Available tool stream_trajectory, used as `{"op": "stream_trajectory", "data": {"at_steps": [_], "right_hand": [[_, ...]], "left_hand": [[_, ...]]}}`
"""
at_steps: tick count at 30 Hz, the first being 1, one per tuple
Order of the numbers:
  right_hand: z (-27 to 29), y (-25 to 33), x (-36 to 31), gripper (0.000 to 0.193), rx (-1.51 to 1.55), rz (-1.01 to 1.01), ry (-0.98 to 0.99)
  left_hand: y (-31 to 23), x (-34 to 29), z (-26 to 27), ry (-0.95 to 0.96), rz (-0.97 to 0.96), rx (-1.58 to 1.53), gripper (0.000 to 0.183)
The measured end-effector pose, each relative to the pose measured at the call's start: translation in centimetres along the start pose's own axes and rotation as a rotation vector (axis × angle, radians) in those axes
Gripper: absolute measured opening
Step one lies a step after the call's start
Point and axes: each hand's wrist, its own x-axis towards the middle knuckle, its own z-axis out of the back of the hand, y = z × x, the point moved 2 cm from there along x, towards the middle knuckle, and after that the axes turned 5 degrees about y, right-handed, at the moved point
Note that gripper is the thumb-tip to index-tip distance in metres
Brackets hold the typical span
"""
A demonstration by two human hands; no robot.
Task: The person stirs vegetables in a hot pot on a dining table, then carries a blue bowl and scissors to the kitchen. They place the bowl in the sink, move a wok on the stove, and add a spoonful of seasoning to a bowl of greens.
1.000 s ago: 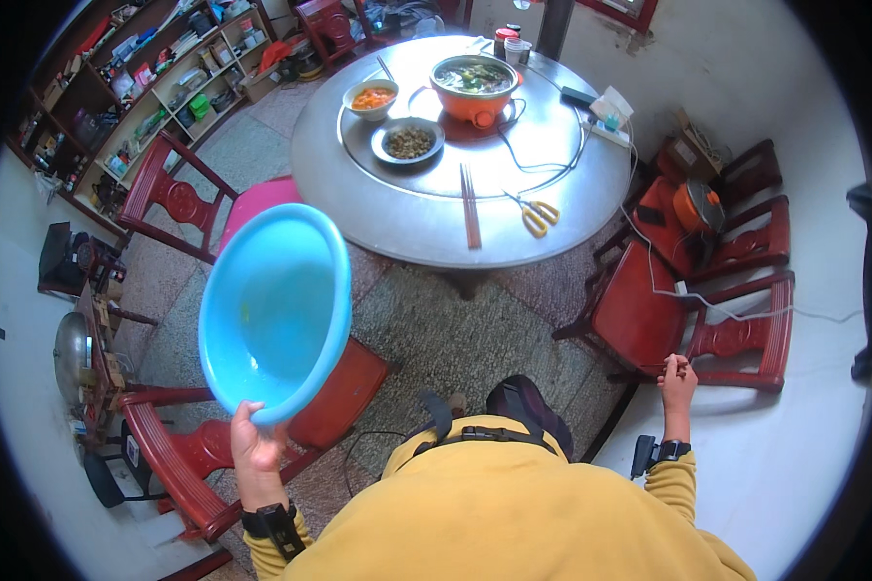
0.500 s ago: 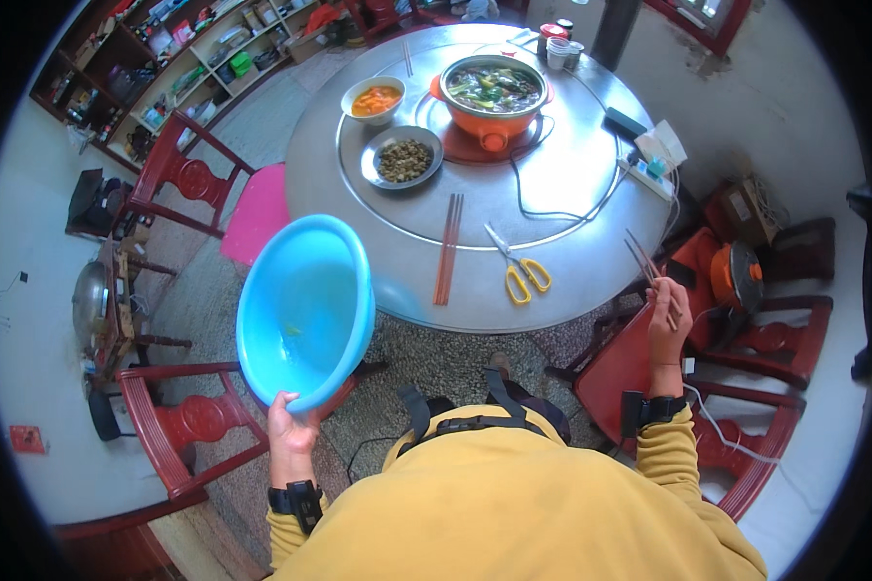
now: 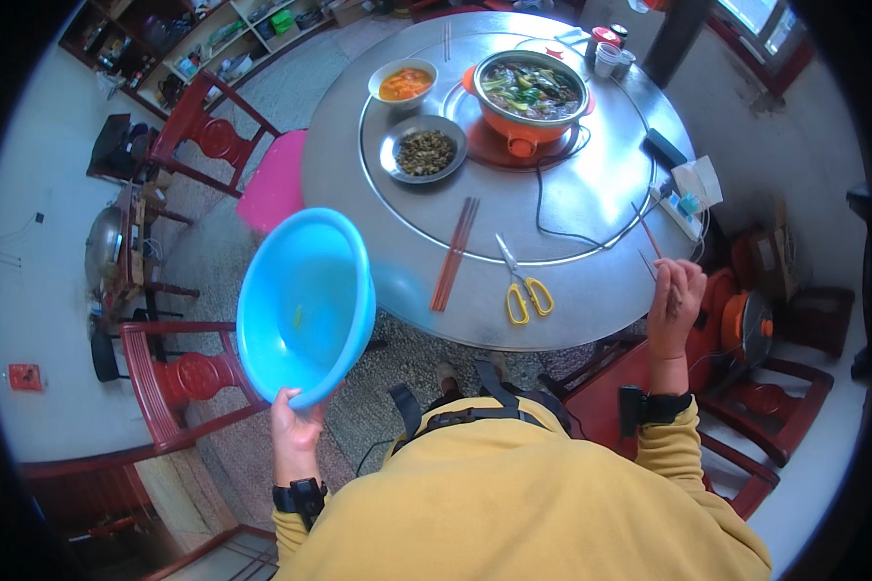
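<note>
Blue basin: up it was, left of centre in the frame, tipped on its side with its mouth showing; the basin (image 3: 360, 295) hung off the table (image 3: 576, 300), not set down.
Left hand: here the left hand (image 3: 295, 431) pinched the basin's lower rim, thumb over the lip.
Basin's load: all but bare, just a green scrap (image 3: 298, 318) inside; emptying looked nearly done, that scrap left over.
Right hand: over on the right, the right hand (image 3: 676, 305) pinched thin chopsticks (image 3: 647, 231) in curled fingers, their tips splayed toward the table's right edge; whether they touched it, I could not tell.
Orange pot: top centre, the pot (image 3: 513, 126) stood well filled, leafy greens (image 3: 531, 92) in its liquid; loading looked done, and no chopsticks were in it.
Side dishes: upper middle, the white bowl (image 3: 404, 104) and metal plate (image 3: 393, 160) were both out and filled.
Table's near side: a reddish chopstick bundle (image 3: 454, 257) and yellow-handled scissors (image 3: 516, 271) lay there, both unheld.
</note>
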Motion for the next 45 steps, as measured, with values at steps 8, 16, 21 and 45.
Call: {"op": "stream_trajectory", "data": {"at_steps": [8,16,21,45], "right_hand": [[-5.1,2.5,4.6,0.012,0.289,-0.209,0.295],[-22.0,8.7,-3.4,0.026,0.128,-0.382,0.981],[-27.3,10.5,-5.6,0.043,-0.015,-0.547,1.025],[-26.2,8.9,-4.4,0.026,-0.160,-0.487,1.036]], "left_hand": [[-1.0,-0.2,0.7,0.001,-0.009,-0.051,0.061],[-5.4,4.0,5.2,0.022,0.154,-0.080,0.052],[-9.0,5.8,7.2,-0.004,0.069,0.014,0.056],[-13.0,8.2,5.2,-0.012,0.101,0.041,0.031]]}}
